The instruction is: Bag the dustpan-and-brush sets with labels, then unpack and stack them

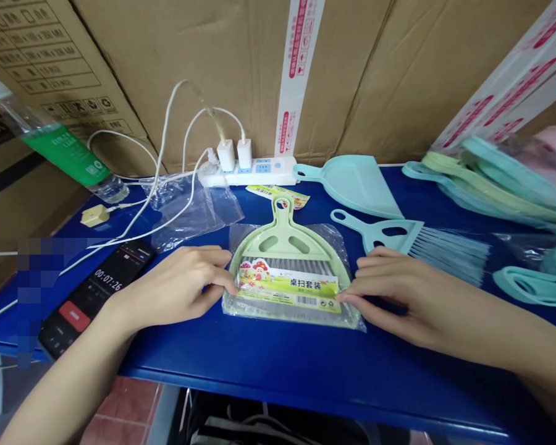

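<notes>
A green dustpan and brush set (pixel 290 238) lies in a clear plastic bag on the blue table (pixel 278 364), handle pointing away from me. Across its bristles sits a printed label card (pixel 290 285). My left hand (pixel 189 284) touches the bag's left edge, fingers curled together at the card's left end. At the card's right end, my right hand (pixel 389 287) has thumb and fingertips pinched on the bag's edge. Behind and to the right are an unwrapped blue dustpan (pixel 359 185) and a blue brush (pixel 393 235), the brush just beyond my right hand.
A power strip (pixel 259 173) with white cables stands at the back, near empty plastic wrap (pixel 194 210) and another label (pixel 282 195). A phone (pixel 95 290) and bottle (pixel 69 151) are left. Wrapped sets (pixel 491 185) are piled right. Cardboard boxes (pixel 222 55) line the back.
</notes>
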Motion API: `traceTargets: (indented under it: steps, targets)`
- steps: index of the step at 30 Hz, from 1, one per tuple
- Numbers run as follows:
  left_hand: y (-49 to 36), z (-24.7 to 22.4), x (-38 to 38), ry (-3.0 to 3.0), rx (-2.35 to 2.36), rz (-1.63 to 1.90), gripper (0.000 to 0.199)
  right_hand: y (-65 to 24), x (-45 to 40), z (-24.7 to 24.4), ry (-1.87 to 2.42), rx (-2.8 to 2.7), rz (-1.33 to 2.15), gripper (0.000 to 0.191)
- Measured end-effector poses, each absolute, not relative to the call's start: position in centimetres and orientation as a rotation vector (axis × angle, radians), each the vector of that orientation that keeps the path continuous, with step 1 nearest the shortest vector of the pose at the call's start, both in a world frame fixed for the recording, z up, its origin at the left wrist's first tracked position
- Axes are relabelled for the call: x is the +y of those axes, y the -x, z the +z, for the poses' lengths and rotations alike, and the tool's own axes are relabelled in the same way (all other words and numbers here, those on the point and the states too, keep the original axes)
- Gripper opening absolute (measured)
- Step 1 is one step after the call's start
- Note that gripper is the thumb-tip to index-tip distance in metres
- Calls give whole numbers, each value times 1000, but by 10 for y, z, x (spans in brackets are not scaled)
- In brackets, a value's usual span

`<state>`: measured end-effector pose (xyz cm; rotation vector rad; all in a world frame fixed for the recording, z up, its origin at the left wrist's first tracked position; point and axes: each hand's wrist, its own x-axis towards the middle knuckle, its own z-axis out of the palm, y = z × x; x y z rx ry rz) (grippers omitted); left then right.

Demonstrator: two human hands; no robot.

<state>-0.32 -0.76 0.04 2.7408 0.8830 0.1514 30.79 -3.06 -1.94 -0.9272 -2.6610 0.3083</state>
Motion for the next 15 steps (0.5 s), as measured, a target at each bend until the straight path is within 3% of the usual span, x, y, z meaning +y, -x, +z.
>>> traceTargets:
  steps: [4,15]
  targets:
    - [0,0,-8,-2753,887,199,35,-306,-29,-19,903,-2654,486,39]
    - [-8,-9,-14,-2979,779,200,25,-296,-28,-32,932,-2550,305,38]
